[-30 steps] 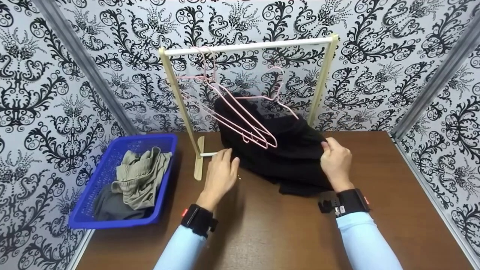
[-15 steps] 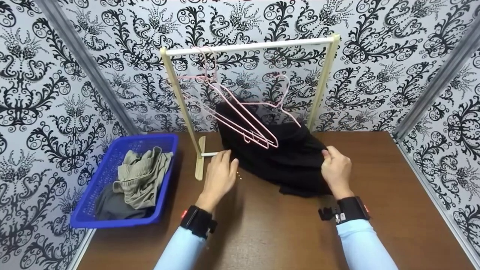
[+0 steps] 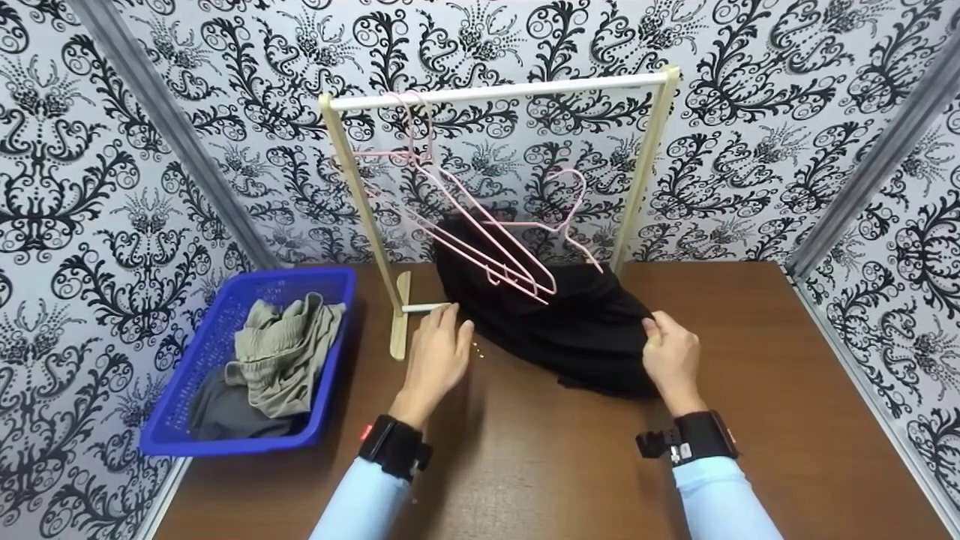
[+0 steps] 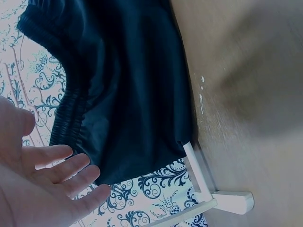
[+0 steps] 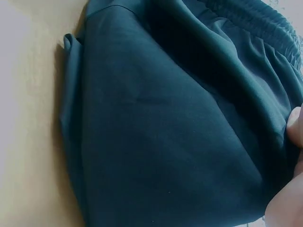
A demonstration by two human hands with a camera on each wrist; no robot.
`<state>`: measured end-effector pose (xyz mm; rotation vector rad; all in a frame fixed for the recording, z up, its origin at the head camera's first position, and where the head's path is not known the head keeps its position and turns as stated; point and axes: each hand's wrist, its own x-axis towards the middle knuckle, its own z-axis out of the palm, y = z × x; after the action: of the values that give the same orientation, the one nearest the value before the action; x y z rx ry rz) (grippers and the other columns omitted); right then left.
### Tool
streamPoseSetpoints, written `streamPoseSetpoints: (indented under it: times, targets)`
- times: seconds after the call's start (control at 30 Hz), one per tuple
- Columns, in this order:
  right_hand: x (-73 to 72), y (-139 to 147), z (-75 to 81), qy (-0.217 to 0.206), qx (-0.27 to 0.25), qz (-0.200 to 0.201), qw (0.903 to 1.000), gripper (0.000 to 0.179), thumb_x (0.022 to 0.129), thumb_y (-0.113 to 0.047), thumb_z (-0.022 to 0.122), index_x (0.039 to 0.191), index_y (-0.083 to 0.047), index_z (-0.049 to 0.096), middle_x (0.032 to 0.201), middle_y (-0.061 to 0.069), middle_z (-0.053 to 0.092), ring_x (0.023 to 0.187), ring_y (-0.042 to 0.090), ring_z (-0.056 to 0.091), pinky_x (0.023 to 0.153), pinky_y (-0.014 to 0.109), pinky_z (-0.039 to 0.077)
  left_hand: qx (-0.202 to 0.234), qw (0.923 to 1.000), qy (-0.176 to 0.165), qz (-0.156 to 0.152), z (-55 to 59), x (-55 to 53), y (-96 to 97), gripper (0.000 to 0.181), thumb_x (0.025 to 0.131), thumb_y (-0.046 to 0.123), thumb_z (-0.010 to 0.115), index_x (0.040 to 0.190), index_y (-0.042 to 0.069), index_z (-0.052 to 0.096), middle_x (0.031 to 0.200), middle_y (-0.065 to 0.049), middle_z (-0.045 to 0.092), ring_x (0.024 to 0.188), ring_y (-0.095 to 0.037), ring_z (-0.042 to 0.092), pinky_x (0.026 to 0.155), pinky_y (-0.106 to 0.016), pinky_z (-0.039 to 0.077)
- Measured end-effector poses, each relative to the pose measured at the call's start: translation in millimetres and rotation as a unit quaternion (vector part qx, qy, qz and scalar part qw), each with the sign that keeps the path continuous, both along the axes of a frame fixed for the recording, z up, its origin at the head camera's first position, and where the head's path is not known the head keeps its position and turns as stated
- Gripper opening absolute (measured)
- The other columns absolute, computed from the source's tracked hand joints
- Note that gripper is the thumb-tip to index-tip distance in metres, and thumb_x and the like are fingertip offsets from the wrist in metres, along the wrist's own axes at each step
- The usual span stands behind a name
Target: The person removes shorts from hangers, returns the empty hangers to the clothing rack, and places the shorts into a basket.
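Black elastic-waisted shorts or trousers (image 3: 555, 337) lie bunched under the rack; which kind I cannot tell. A pink hanger (image 3: 568, 225) reaches into their top, its hook off the rail. My right hand (image 3: 671, 356) pinches the garment's right edge between thumb and fingers. In the right wrist view the thumb (image 5: 296, 125) presses the dark cloth near the gathered waistband (image 5: 255, 21). My left hand (image 3: 439, 352) is beside the garment's left end, fingers extended and holding nothing. The left wrist view has those fingers (image 4: 71, 172) near the waistband (image 4: 71, 109).
The rack has a white rail (image 3: 510, 90) and pale wooden posts (image 3: 641, 180). Other pink hangers (image 3: 480, 217) hang at its left, in front of the black garment. A blue basket (image 3: 161, 431) with a beige garment (image 3: 281, 360) and a grey one (image 3: 236, 409) is at the left.
The black garment and the hanger in it have sunk lower, the hook dropping away from the rail. My right hand has moved slightly down with the cloth; the left has barely moved.
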<state>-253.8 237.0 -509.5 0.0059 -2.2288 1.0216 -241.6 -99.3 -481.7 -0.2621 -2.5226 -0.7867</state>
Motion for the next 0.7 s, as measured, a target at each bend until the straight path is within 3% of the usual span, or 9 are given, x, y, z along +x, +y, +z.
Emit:
streamPoseSetpoints:
  times: [0.23,0.37,0.57,0.7]
  targets:
    - [7.5,-2,-9.0,-0.005,0.007,0.012,0.9999,0.01,0.094,-0.002,0.067,0.085,0.004,0.067,0.067,0.018,0.063,0.062,0.04,0.057,0.063,0.058,0.046,0.008,1.0,0.0,0.001,-2.6,2.1,-0.6,0.041,0.103,0.021,0.057,0.133,-0.007,0.061,0.133,-0.026,0.061,0.124,-0.045,0.058,0.1,-0.06,0.048]
    - [11.6,-2,-13.7,-0.031,0.002,0.018,0.9994,0.011,0.095,-0.001,0.066,0.085,0.003,0.067,0.067,0.016,0.062,0.063,0.035,0.055,0.062,0.052,0.045,0.008,1.0,-0.001,0.002,-4.5,2.5,-0.5,0.041,0.103,0.021,0.057,0.132,-0.007,0.062,0.135,-0.029,0.06,0.125,-0.046,0.057,0.1,-0.061,0.048]
    - [16.5,-1,-21.9,-0.064,-0.005,0.026,0.9976,0.011,0.097,-0.002,0.064,0.09,0.004,0.07,0.082,0.021,0.072,0.073,0.041,0.065,0.068,0.056,0.049,0.009,0.9999,0.002,0.003,-5.9,2.7,-1.1,0.041,0.103,0.02,0.058,0.132,-0.008,0.062,0.133,-0.028,0.061,0.123,-0.047,0.058,0.1,-0.06,0.048]
    - [20.5,0,-27.7,-0.063,0.005,0.029,0.9976,0.01,0.096,-0.001,0.064,0.089,0.003,0.069,0.08,0.021,0.07,0.072,0.043,0.064,0.068,0.058,0.049,0.013,0.9999,0.009,0.0,-7.0,3.2,-1.3,0.04,0.102,0.02,0.059,0.131,-0.008,0.063,0.13,-0.028,0.062,0.12,-0.046,0.06,0.098,-0.06,0.049]
